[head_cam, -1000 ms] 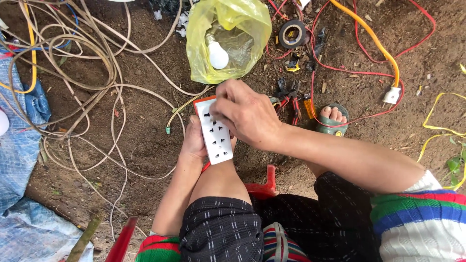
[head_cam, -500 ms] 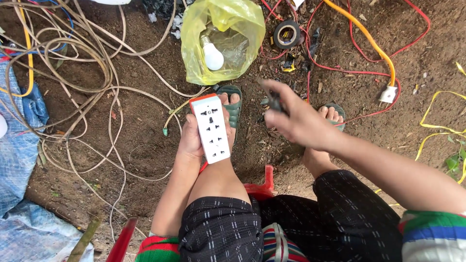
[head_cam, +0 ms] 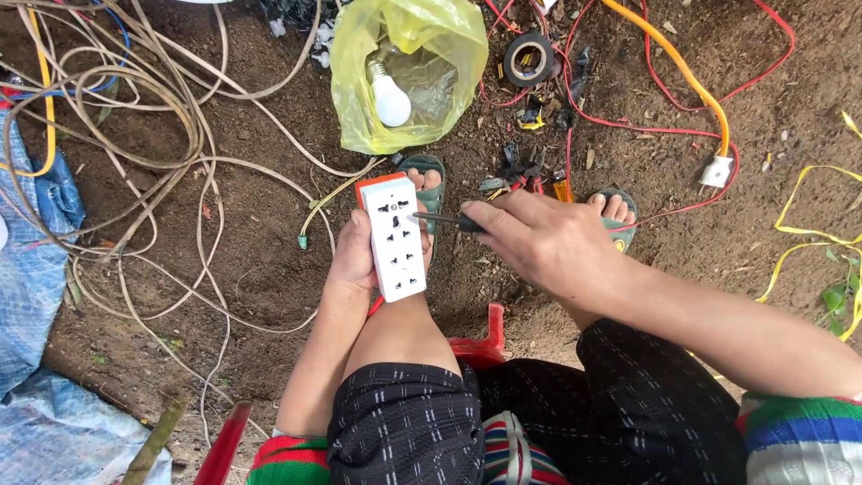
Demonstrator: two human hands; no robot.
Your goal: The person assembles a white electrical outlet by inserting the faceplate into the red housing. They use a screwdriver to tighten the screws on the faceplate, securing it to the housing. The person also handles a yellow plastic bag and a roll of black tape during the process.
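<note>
My left hand [head_cam: 353, 256] grips a white socket strip [head_cam: 396, 239] with an orange back, held upright over my left knee. In my right hand [head_cam: 541, 242] is a dark screwdriver [head_cam: 440, 218]; its thin tip rests against the upper right part of the strip's face. Both my feet in green sandals [head_cam: 616, 208] stand on the bare soil beyond the strip.
A yellow plastic bag [head_cam: 415, 81] with a white bulb [head_cam: 391, 97] lies ahead. A roll of black tape [head_cam: 528, 57], pliers [head_cam: 516, 178], red and orange wires [head_cam: 682, 76] and a white plug [head_cam: 717, 171] lie to the right. Tangled beige cables [head_cam: 153, 117] and a blue tarp [head_cam: 31, 269] are left.
My right hand left the strip, reached toward the tools by my right foot, and came back holding a screwdriver with its tip on the strip. The left hand kept the strip steady.
</note>
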